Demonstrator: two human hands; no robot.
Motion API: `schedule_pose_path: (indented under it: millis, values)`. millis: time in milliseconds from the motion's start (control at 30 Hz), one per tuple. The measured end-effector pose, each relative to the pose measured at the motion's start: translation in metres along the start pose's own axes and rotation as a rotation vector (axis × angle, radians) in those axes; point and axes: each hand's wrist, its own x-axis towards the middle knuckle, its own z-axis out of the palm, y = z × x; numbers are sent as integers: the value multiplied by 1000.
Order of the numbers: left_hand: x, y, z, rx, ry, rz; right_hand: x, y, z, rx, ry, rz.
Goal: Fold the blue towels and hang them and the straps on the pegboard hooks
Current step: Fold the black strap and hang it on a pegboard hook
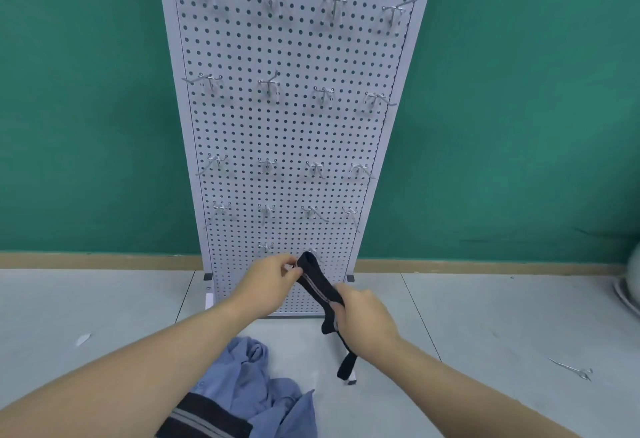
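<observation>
both hands [273,280] [363,319] grip the black strap [320,290]; its loop may miss the hook [311,251] at 12 o'clock and drop.

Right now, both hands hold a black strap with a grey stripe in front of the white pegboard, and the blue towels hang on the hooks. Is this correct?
Not quite. In the head view the crumpled blue towels lie on the floor; the metal hooks carry nothing. The rest holds.

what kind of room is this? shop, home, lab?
Probably a staged workroom or lab, not a shop: a freestanding white pegboard with bare wire hooks against a plain green wall, and blue towels heaped on the tiled floor.
</observation>
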Motion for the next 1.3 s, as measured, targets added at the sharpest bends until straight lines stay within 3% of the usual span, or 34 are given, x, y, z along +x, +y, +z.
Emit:
schedule_pose_path:
  millis: [333, 767, 1300]
  values:
    - [24, -12, 14, -55, -49, 19, 29, 3, 28, -301, 46, -32]
    - [53, -5, 54, -63, -74, 58, 61, 41, 53, -158, 128, 87]
    - [73, -41, 71, 278, -199, 41, 106, 52, 91, -142, -40, 59]
